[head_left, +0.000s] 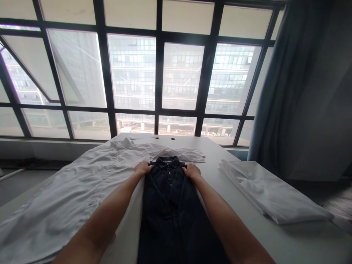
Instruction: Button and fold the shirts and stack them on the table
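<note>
1. The lower end of the dark shirt (170, 216) is cut off by the bottom of the view, and its folded-in sleeves blend into the body. Fingertips under the cloth are hidden; a pale blur at the right edge is unreadable.
2. The white tabletop (213, 154) runs towards a dark-framed window (132, 73), with a grey-blue curtain (286, 95) at right. Rumpled white cloth (82, 187) covers its left side; folded white fabric (275, 190) lies near its right edge.
3. Both arms reach forward, converging on the shirt's shoulders, one each side of the collar.
4. The left hand (143, 167) and right hand (192, 170) each pinch a shoulder, thumb on top.
5. The dark shirt lies between the white piles, buttons up, collar towards the tabletop's far edge.
</note>
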`<state>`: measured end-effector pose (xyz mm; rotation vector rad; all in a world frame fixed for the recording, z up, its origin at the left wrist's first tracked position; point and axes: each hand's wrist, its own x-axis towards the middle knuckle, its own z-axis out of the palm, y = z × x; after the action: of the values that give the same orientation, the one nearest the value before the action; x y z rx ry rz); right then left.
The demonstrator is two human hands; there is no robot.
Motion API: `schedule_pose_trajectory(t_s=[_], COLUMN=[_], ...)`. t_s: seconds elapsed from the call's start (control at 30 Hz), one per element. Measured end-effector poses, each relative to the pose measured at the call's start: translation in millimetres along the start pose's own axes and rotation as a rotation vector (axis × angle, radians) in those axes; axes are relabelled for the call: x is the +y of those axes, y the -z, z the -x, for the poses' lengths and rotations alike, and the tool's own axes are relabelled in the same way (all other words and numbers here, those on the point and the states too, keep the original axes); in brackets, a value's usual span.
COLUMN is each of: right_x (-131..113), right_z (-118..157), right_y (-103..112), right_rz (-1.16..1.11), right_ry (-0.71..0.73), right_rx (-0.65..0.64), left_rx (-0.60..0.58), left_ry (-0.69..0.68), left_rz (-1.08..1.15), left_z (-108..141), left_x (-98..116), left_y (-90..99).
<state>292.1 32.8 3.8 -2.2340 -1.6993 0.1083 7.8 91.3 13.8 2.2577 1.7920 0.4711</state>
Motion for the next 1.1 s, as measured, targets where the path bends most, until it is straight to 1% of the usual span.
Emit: schedule_pose_trajectory(t_s=[0.1,0.17,0.2,0.27,0.33,0.4,0.5,0.57,0.63,0.67,0.73,0.8,0.87,0.93,0.97,1.03,1.1], right_x=[-6,-8,-9,-10,-12,-16,-26,-34,-40,-41,-39,-30,-15,4,12,26,32], right_z=[-2,0,2,5,6,3,-6,-14,-18,-19,-14,-1,20,46,60,86,109], right_y=[0,0,0,3,9,19,39,53,62,65,64,58,48,39,36,31,29], right_rz=[-0.003,-0.006,-0.016,-0.065,-0.136,-0.193,-0.245,-0.275,-0.300,-0.301,-0.282,-0.257,-0.238,-0.211,-0.197,-0.179,-0.181], right_ry=[0.017,0.024,0.030,0.053,0.083,0.103,0.102,0.076,0.028,0.004,-0.018,0.005,0.062,0.138,0.184,0.282,0.379], right_rx=[0.023,0.050,0.081,0.185,0.318,0.420,0.502,0.521,0.501,0.467,0.361,0.251,0.167,0.103,0.079,0.053,0.068], left_rx=[0.055,0.116,0.160,0.258,0.348,0.427,0.549,0.592,0.580,0.557,0.490,0.395,0.293,0.205,0.174,0.129,0.081], left_ry=[0.064,0.065,0.060,0.044,0.025,0.017,0.023,0.024,0.022,0.021,0.010,-0.019,-0.067,-0.151,-0.217,-0.400,-0.537], left_rz=[-0.006,0.002,0.012,0.045,0.083,0.112,0.150,0.172,0.197,0.212,0.239,0.256,0.264,0.263,0.257,0.217,0.167], left_z=[-1,2,4,6,5,0,-16,-28,-37,-39,-37,-23,1,33,51,85,116], left_x=[2,2,2,3,5,10,23,32,40,43,45,42,34,21,15,6,2], left_y=[-5.1,-5.3,-4.3,0.5,9.2,21.6,43.4,55.9,62.8,63.4,58.7,48.0,35.1,23.3,18.1,9.0,0.6])
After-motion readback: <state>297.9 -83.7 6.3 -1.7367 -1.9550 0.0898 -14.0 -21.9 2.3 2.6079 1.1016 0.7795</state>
